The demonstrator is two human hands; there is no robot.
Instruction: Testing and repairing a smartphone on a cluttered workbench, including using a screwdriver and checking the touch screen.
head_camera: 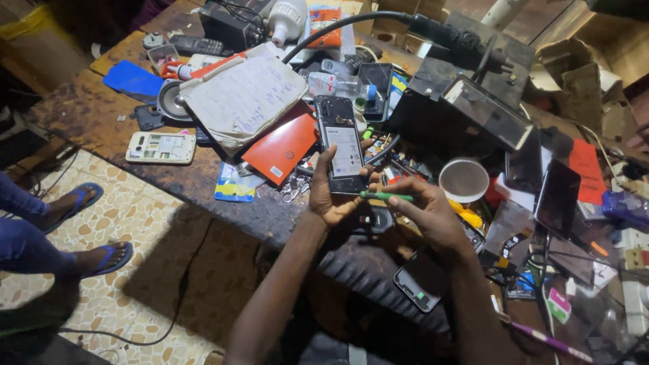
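My left hand (329, 197) holds an opened mobile phone (341, 143) upright, its back cover off and a white battery showing. My right hand (424, 211) grips a thin green-handled tool (385, 197) whose tip points left at the phone's lower edge. Both hands hover just above the cluttered dark wooden workbench (203, 179).
An orange booklet (282, 147), a worn notebook (243, 98), a white phone body (161, 147), a small white cup (464, 180), dark phone screens (558, 196) and a black lamp (466, 47) crowd the bench. Another person's sandalled feet (88, 226) rest on the tiled floor at left.
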